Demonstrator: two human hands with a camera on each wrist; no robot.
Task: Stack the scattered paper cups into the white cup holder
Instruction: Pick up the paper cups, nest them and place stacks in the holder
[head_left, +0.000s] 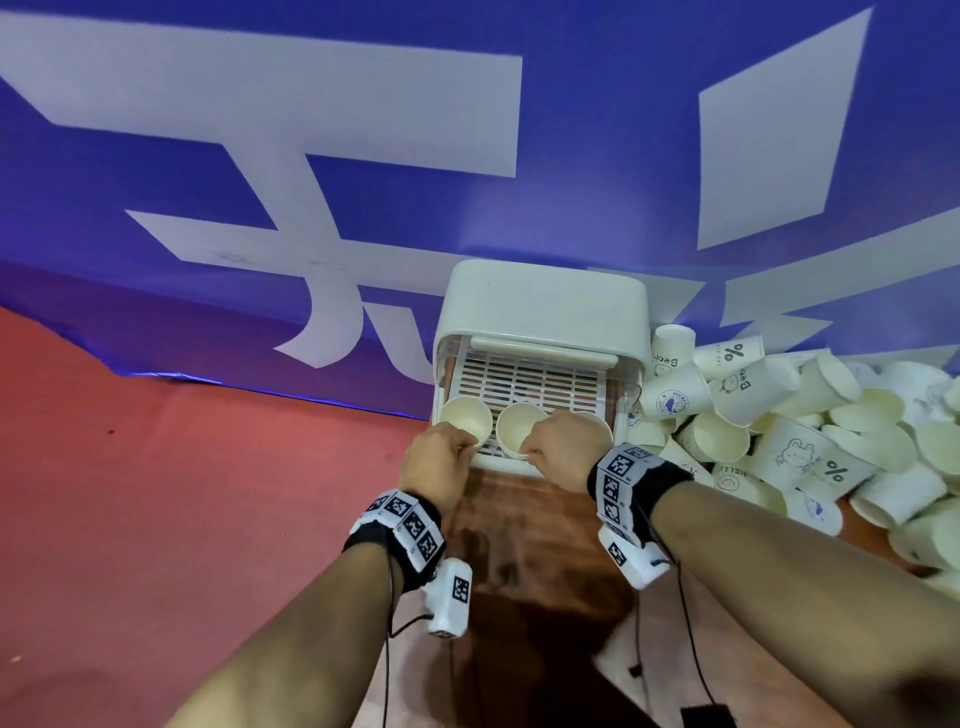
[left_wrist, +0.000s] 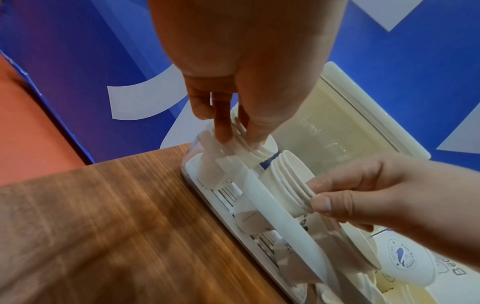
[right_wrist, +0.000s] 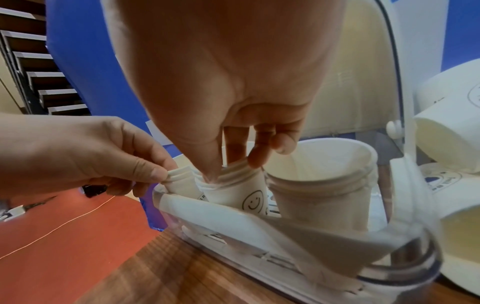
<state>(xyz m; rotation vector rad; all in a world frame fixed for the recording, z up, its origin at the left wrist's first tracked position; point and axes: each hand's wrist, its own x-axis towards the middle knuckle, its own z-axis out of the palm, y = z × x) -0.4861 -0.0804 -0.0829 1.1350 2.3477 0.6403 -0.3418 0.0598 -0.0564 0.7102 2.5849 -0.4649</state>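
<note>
Your left hand (head_left: 440, 460): nearest you at the holder's front left corner; thumb and fingertips pinch the rim of the left cup stack (head_left: 466, 422).
Your right hand (head_left: 563, 448): just beside it, fingers curled over the rim of the middle cup stack (head_left: 519, 430), pinching the near lip.
Third stack (right_wrist: 322, 176): at the right end of the front row, free of both hands.
White cup holder (head_left: 540, 306): on the wooden table (head_left: 524, 561), against the blue banner (head_left: 260, 156), lid raised; all three stacks stand upright, mouths up, behind its front rail.
Key relation: each stack's long axis runs vertical, straight below the fingers that hold it, so I'd judge the coming move is a downward seating press along that axis. Tilt would likely jam a rim on the rail.
Loose paper cups (head_left: 810, 415): heaped at the table's right edge, beyond the holder's right wall. Your right hand is nearer to them for the next pick.
</note>
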